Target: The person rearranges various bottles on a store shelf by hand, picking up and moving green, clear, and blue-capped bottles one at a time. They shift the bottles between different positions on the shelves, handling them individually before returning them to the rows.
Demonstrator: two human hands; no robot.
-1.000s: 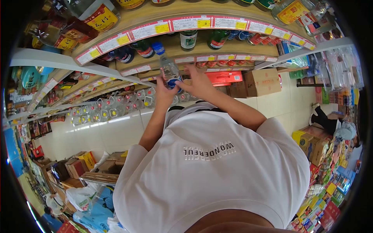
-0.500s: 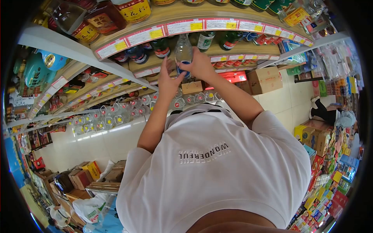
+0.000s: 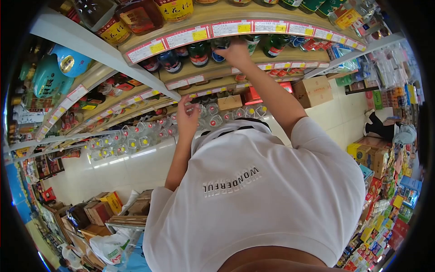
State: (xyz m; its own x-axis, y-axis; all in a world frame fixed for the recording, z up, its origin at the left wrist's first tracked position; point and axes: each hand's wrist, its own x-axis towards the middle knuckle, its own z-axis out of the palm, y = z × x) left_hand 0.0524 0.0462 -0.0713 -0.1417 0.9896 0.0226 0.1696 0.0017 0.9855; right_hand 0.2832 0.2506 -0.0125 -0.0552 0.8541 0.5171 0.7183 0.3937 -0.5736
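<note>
Fingers of my right hand point(image 3: 236, 51) are wrapped round the clear bottle point(image 3: 220, 49), pinching it against the palm up at twelve o'clock, where it stands on the second wooden shelf point(image 3: 253, 58) among the green bottles point(image 3: 273, 45). Whether its base sits fully on the board I cannot tell, since my hand covers most of it. Left hand point(image 3: 186, 119) hangs lower, at about ten o'clock from my chest, fingers loosely spread and holding nothing, just in front of the small capped bottles point(image 3: 213, 119) on the lower shelves.

Biggest worry: the shelf is packed, so a nudge from my knuckles could, I judge, tip a neighbouring green bottle off the edge onto the tiled floor point(image 3: 335, 118). Next, letting go with the base half over the price strip point(image 3: 253, 27) could send the bottle toppling toward me. Smaller still, my stretched arm makes for a weak, awkward grip on smooth plastic or glass.

Of the bottle itself little shows: transparent body, a blue band of label, neck hidden behind the strip
</note>
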